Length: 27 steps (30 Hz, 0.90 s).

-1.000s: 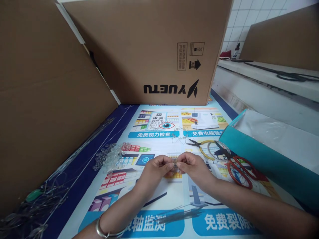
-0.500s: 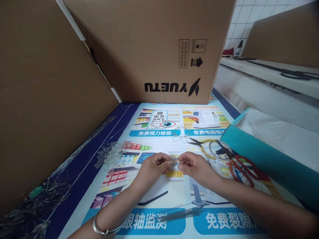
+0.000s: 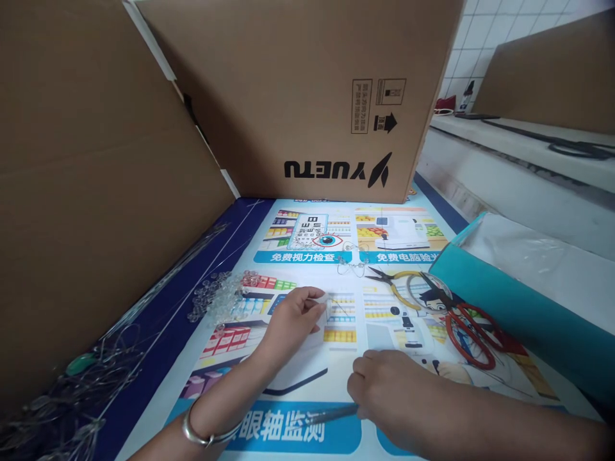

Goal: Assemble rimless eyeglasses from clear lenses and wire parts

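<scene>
My left hand (image 3: pixel 295 320), with a silver bangle on its wrist, is closed in a pinch above the printed sheet. From its fingertips juts a small piece of thin wire with clear beads (image 3: pixel 328 299); its fine details are too small to tell. Lower down, my right hand (image 3: pixel 387 390) is closed, its fingers curled down at the right end of a bundle of thin dark wires (image 3: pixel 329 415). The fingertips are hidden, so what they pinch cannot be made out. Left of my left hand lies a heap of clear beads (image 3: pixel 218 296).
Yellow-handled pliers (image 3: pixel 401 285), red-handled scissors (image 3: pixel 473 333) and a tape roll lie at the right, by a teal box (image 3: pixel 519 301). Finished-looking wire pieces (image 3: pixel 353 259) lie behind. Cardboard (image 3: pixel 307 96) walls the back and left; tangled wires (image 3: pixel 96 378) lie at left.
My right hand has left my left hand and come down toward me to the wire bundle. My left hand stays nearly in place, still pinching the beaded wire. The view has shifted slightly.
</scene>
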{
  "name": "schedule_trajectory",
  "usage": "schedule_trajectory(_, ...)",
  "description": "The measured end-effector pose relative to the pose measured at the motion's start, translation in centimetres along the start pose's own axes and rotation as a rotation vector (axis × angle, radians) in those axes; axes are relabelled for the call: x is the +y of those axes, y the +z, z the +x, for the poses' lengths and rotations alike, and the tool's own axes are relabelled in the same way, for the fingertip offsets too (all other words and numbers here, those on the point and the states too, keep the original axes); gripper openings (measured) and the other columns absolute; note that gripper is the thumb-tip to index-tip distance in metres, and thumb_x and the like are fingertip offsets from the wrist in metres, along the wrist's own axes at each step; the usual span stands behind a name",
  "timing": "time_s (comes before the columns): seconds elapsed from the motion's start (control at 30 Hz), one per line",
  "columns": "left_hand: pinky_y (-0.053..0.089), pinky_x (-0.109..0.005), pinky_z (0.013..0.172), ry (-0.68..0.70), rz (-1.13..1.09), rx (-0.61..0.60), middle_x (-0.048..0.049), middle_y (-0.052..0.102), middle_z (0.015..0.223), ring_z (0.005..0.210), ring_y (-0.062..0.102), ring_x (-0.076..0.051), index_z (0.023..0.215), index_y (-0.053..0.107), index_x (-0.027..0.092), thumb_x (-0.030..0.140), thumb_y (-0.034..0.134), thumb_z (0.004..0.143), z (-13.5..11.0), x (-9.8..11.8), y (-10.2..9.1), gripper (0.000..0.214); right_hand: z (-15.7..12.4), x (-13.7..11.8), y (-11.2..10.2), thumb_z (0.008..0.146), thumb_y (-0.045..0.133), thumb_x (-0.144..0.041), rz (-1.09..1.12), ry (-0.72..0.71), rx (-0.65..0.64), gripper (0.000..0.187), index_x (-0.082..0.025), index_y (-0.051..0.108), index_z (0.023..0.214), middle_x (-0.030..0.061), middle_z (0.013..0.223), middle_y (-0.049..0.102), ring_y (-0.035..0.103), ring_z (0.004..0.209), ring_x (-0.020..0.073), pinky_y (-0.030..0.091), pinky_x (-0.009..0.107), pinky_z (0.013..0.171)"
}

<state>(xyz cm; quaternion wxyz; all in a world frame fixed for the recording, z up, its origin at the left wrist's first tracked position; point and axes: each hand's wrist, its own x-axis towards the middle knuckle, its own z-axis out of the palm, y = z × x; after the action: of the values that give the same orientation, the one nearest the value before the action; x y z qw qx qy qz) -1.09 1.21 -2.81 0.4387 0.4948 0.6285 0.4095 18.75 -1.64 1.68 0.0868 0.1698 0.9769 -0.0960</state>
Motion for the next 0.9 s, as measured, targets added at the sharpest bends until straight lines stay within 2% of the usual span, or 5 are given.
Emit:
schedule_trajectory(0.13, 0.05, -0.023, 0.05, 0.063, 0.053, 0.003, -0.0022, 0.059, 0.079, 0.066, 0.057, -0.014, 0.091, 0.061, 0.02, 0.034, 0.056, 0.074, -0.2, 0.2, -0.1, 0.023, -0.1, 0.1, 0.0, 0.066, 0.059, -0.016, -0.045, -0.075, -0.042, 0.009, -0.015, 0.055, 0.074, 0.0048, 0.07, 0.057, 0.05, 0.061, 0.0182, 0.023, 0.029, 0.045)
schedule_trajectory(0.4, 0.043, -0.027, 0.066, 0.382, 0.44, 0.006, -0.001, 0.058, 0.08, 0.068, 0.053, -0.014, 0.078, 0.063, 0.022, 0.019, 0.052, 0.077, -0.8, 1.2, -0.8, 0.012, -0.3, 0.5, 0.0, 0.076, 0.053, -0.021, 0.026, -0.058, -0.05, 0.005, -0.016, 0.055, 0.076, 0.0052, 0.072, 0.058, 0.052, 0.061, 0.0174, 0.02, 0.028, 0.043)
schedule_trajectory(0.5, 0.043, -0.029, 0.07, 0.419, 0.543, -0.046, -0.0022, 0.057, 0.086, 0.076, 0.054, -0.016, 0.079, 0.063, 0.022, 0.02, 0.052, 0.079, -1.1, 1.4, -0.6, 0.011, -0.2, 0.7, -0.2, 0.079, 0.054, -0.027, 0.072, -0.058, -0.064, 0.011, -0.016, 0.056, 0.076, 0.0051, 0.072, 0.06, 0.054, 0.063, 0.0177, 0.022, 0.026, 0.044)
schedule_trajectory(0.7, 0.041, -0.034, 0.079, 0.485, 0.708, -0.017, -0.0045, 0.053, 0.09, 0.085, 0.051, -0.021, 0.077, 0.059, 0.02, 0.02, 0.056, 0.077, -1.2, 1.6, 0.6, 0.003, -0.1, 0.8, -0.6, 0.079, 0.053, -0.031, 0.112, -0.033, -0.054, 0.015, -0.016, 0.058, 0.077, 0.0051, 0.074, 0.061, 0.056, 0.065, 0.0184, 0.027, 0.026, 0.047)
schedule_trajectory(0.9, 0.038, -0.038, 0.084, 0.515, 0.724, 0.0, -0.0063, 0.053, 0.097, 0.093, 0.048, -0.022, 0.069, 0.055, 0.017, 0.009, 0.047, 0.08, -1.2, 1.4, 1.1, 0.016, -0.1, 0.8, -0.3, 0.079, 0.052, -0.031, 0.12, -0.037, -0.034, 0.017, -0.016, 0.059, 0.079, 0.0061, 0.075, 0.062, 0.057, 0.065, 0.0183, 0.028, 0.026, 0.047)
